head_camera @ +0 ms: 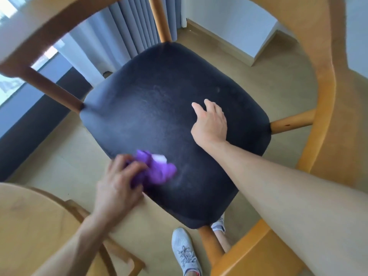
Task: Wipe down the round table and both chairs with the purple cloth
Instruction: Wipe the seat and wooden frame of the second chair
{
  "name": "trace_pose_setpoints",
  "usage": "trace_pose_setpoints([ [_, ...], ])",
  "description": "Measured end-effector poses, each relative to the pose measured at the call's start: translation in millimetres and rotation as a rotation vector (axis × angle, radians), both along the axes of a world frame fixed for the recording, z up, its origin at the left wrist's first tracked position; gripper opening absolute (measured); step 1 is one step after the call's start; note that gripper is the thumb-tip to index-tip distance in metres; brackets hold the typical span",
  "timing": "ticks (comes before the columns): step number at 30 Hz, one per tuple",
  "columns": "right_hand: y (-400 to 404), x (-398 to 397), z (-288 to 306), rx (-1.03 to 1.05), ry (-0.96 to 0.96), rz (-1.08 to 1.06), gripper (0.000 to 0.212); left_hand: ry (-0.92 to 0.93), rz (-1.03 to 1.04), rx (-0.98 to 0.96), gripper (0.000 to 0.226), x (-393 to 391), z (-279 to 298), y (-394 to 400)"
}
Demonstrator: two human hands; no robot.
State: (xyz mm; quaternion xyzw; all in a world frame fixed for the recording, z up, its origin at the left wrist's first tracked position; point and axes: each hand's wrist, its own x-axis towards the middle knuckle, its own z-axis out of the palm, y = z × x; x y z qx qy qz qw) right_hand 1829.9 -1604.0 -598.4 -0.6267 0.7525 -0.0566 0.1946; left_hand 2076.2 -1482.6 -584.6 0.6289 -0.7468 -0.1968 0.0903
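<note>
Purple cloth [154,169], bunched (blurred), lying on the near-left edge of the dark seat [169,116] of a wooden chair [322,92]. Round table [25,220] at lower left, pale wood floor [67,148] beneath, grey curtain [123,30] behind. Left hand [117,188] curled over the cloth, gripping it. Right hand [211,122] resting on the seat, fingers relaxed and loosely spread. Grey sneaker [185,253] below the seat.
</note>
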Motion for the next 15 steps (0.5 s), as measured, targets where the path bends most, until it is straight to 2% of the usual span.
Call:
trace_pose_setpoints([
  [2,-2,0,4,0.011,-0.06,-0.043,0.059,-0.051,0.307,0.015,0.039,-3,-1,-41],
  [5,-6,-5,10,0.028,-0.153,-0.14,0.057,-0.03,0.644,0.03,0.036,-38,-1,-103],
  [7,-7,-11,17,0.013,-0.188,-0.281,0.053,-0.033,0.73,0.054,0.038,-83,1,-118],
  [9,-7,-19,26,-0.042,-0.217,-0.463,0.039,-0.031,0.468,-0.003,0.038,-137,2,-109],
  [12,-8,-25,41,-0.102,-0.266,-0.65,0.016,-0.031,-0.141,-0.043,0.036,-166,-3,-103],
  [13,-9,-24,46,-0.106,-0.289,-0.682,0.013,-0.028,-0.212,-0.045,0.036,-157,-3,-121],
  [15,-13,-23,55,-0.13,-0.334,-0.696,0.01,-0.073,-0.098,-0.08,0.039,-137,-3,-168],
])
